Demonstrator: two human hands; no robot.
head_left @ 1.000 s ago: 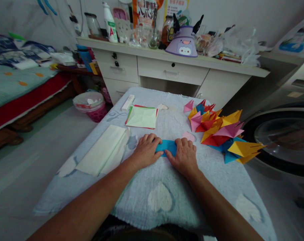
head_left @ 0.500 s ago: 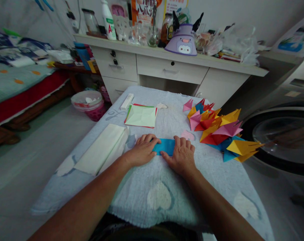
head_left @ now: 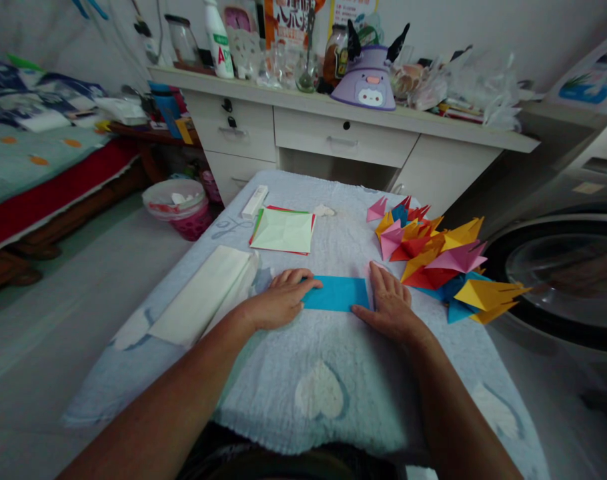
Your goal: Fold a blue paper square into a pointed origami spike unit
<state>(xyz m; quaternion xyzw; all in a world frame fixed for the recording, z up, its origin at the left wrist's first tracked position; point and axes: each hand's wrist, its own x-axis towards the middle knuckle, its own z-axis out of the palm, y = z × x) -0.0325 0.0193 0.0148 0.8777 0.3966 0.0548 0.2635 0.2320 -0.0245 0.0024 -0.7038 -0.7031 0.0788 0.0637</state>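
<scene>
A blue sheet of origami paper [head_left: 336,294], folded into a flat rectangle, lies on the cloth-covered table in front of me. My left hand [head_left: 287,299] rests on its left end, with the index finger stretched along the upper left part and the palm down. At the right end, my right hand [head_left: 386,298] is flat with its fingers extended and the thumb touching the lower right corner. Neither hand is closed around the paper. Beyond my left hand sits a stack of square paper [head_left: 282,230], pale green on top with red and green edges showing.
Several folded paper cranes [head_left: 436,257] in yellow, red, pink and blue cluster at the table's right. A folded whitish paper [head_left: 203,293] lies at the left, and a small white box [head_left: 255,202] stands behind it. A waste bin [head_left: 176,207] is on the floor.
My right hand has slid to the right along the blue paper, uncovering more of it. My left hand stays at the left end, nearly unmoved.
</scene>
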